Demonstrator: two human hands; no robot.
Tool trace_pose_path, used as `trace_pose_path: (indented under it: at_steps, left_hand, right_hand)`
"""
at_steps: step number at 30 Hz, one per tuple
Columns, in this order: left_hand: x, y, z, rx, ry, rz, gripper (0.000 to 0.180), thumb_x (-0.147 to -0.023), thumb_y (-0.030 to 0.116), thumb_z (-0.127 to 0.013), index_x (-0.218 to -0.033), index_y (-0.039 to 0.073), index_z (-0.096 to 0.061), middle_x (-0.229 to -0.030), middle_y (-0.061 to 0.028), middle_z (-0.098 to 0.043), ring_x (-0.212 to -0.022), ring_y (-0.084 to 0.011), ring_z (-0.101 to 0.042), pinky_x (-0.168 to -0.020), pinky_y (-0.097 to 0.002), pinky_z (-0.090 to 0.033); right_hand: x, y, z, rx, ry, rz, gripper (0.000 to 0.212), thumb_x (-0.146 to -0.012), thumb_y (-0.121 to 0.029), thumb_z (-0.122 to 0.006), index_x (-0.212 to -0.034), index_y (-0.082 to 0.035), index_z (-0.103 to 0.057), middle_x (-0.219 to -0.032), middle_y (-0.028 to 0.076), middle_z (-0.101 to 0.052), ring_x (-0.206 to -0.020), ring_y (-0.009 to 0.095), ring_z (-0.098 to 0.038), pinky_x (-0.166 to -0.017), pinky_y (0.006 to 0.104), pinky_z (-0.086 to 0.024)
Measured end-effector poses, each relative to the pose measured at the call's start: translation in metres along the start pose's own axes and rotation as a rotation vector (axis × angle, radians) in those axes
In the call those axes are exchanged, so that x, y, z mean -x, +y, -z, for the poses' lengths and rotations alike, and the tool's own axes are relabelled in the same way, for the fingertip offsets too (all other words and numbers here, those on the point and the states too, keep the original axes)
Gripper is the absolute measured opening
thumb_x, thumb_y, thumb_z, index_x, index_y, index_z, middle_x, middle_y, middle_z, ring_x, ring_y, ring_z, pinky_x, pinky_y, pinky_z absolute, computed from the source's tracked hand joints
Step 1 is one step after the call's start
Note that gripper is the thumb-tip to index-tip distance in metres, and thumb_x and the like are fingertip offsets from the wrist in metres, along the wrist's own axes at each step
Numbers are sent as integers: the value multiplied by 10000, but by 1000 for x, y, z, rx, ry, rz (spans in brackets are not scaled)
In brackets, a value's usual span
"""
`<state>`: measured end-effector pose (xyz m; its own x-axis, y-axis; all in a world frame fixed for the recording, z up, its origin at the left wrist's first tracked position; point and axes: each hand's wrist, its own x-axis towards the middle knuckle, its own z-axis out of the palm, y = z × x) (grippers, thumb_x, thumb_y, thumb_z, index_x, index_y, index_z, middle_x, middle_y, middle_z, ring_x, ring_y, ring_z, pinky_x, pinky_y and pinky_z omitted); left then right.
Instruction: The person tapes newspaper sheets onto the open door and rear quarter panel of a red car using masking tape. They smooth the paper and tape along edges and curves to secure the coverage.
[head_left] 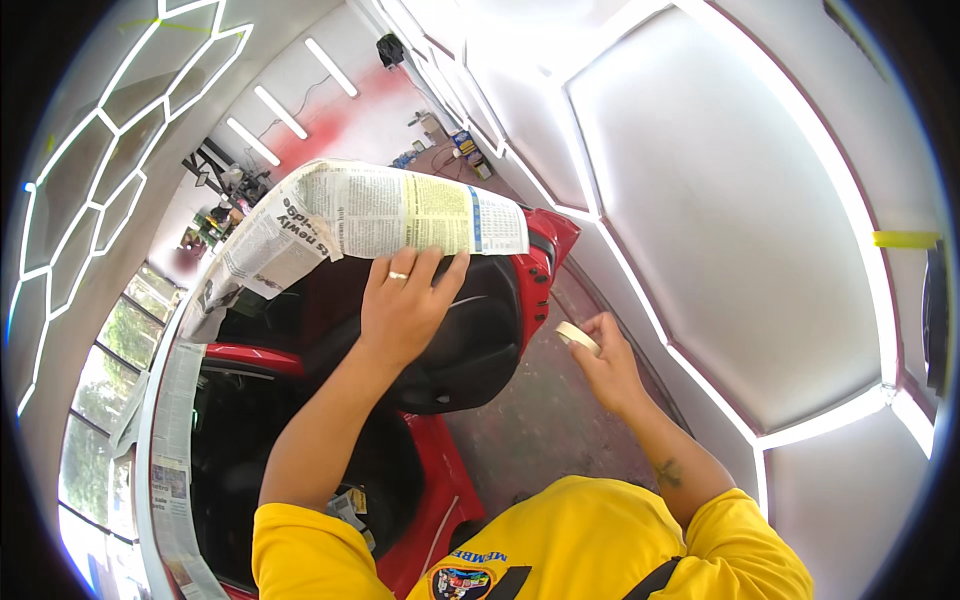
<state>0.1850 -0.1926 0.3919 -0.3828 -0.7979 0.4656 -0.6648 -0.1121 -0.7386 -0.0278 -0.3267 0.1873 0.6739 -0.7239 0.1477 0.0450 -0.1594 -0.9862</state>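
Note:
My left hand (405,310), a ring on one finger, has its fingers stretched out and apart, with the tips against the lower edge of a newspaper sheet (375,210). That sheet hangs over the upper part of an open red car door (455,345), whose black inner panel faces me. To the right of the door, my right hand (612,370) is closed round a roll of cream masking tape (577,338). The roll is apart from the newspaper. Whether any tape sticks along the sheet's edge is too small to tell.
More newspaper (172,480) runs along the car's roof edge at left. The red door sill (440,470) lies below the door. A white wall with bright strip lights (665,335) stands close on the right. Boxes (470,155) sit on the floor at the back.

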Motion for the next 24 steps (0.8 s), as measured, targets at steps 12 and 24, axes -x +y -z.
trace_pose_path:
  at_steps: [12, 24]
  left_hand:
    - [20, 108, 33, 1051, -133, 577, 517, -745, 154, -952, -1194, 54, -715, -1249, -121, -678, -1160, -338, -651, -977, -433, -543]
    - [87, 172, 17, 1281, -299, 835, 355, -848, 79, -845, -1147, 53, -656, -1338, -142, -596, -1221, -348, -633, -1032, -419, -523]
  right_hand:
    - [26, -35, -2, -23, -246, 389, 658, -977, 77, -637, -1556, -48, -350, -1206, 171, -766, -1230, 339, -704, -1066, 433, -498]
    - [56, 2, -33, 159, -294, 249, 589, -1031, -20, -646, -1559, 0, -386, -1236, 212, -783, -1186, 341, -757, -1011, 396, -557]
